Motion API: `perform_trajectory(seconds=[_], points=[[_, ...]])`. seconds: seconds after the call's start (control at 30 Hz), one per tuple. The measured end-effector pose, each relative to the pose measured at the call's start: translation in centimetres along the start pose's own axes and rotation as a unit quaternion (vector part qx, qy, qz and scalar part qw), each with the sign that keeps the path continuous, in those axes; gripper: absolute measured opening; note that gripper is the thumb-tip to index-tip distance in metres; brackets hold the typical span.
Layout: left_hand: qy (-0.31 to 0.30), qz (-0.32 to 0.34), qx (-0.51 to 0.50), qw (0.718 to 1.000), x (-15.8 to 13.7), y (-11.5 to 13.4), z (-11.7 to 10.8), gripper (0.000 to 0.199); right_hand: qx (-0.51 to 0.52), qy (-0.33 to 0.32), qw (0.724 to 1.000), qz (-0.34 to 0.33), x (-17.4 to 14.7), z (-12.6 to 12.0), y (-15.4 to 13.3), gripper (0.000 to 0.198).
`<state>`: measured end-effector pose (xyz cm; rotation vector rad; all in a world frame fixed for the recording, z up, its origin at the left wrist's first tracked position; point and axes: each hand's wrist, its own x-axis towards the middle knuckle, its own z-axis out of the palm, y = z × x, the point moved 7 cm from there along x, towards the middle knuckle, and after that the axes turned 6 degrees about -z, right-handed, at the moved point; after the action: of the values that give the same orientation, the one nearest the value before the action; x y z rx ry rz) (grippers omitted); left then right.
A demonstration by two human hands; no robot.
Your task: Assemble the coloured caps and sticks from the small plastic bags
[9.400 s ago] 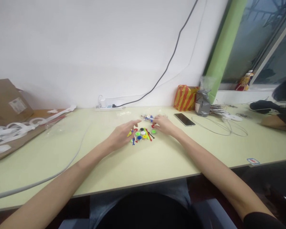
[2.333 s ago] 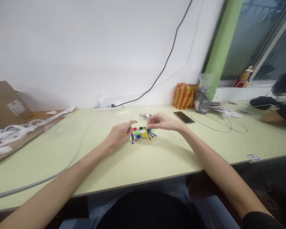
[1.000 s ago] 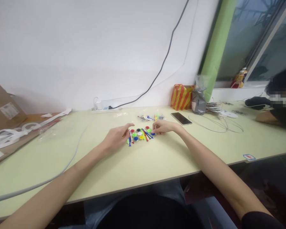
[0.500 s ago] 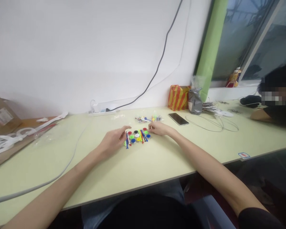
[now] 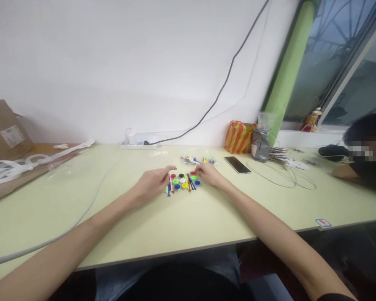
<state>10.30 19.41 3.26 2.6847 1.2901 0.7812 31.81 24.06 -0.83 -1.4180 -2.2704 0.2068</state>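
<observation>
Small coloured discs, among them a white disc [image 5: 182,180] and a yellow disc [image 5: 184,186], lie in rows on the pale table [image 5: 162,230]. Thin coloured plastic sticks [image 5: 190,182] lie slantwise between the discs, and more sticks [image 5: 169,187] stand at the left end of the group. My left hand [image 5: 150,182] rests against that left end, index finger stretched out and thumb apart. At the far right corner, the bent fingers of my right hand [image 5: 209,174] are drawn together beside a red disc [image 5: 193,173]; what is between them is hidden.
Behind the group lie clear bags of small coloured parts [image 5: 190,160]. A phone [image 5: 237,165], a striped bag [image 5: 239,137] and a grey pouch [image 5: 259,144] are to the right. A white cable [image 5: 90,215] crosses the left side. Someone with a dark sleeve [image 5: 371,173] leans at the far right.
The camera view has tilted and shifted slightly. Both hands stay by the group of discs; my right fingers now sit closer over the upper right red disc. The parts look unmoved.
</observation>
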Motion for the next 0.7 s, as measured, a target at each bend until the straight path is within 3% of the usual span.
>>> perform_trajectory(seconds=[0.23,0.5,0.6,0.7], points=[[0.001,-0.002,0.004,1.0,0.0,-0.3,-0.5,0.041,0.001,-0.01,1.0,-0.002,0.4,0.8,0.3,0.025],[-0.006,0.003,0.009,1.0,-0.2,-0.2,-0.5,0.04,-0.071,0.146,0.986,0.042,-0.2,-1.3,2.9,0.041],[0.006,0.001,0.009,1.0,-0.3,-0.2,-0.5,0.04,-0.094,0.138,0.986,0.027,0.9,-0.7,2.9,0.049],[0.016,0.001,0.01,1.0,-0.3,-0.4,-0.6,0.04,-0.103,0.09,0.99,-0.016,3.6,0.5,2.1,0.058]])
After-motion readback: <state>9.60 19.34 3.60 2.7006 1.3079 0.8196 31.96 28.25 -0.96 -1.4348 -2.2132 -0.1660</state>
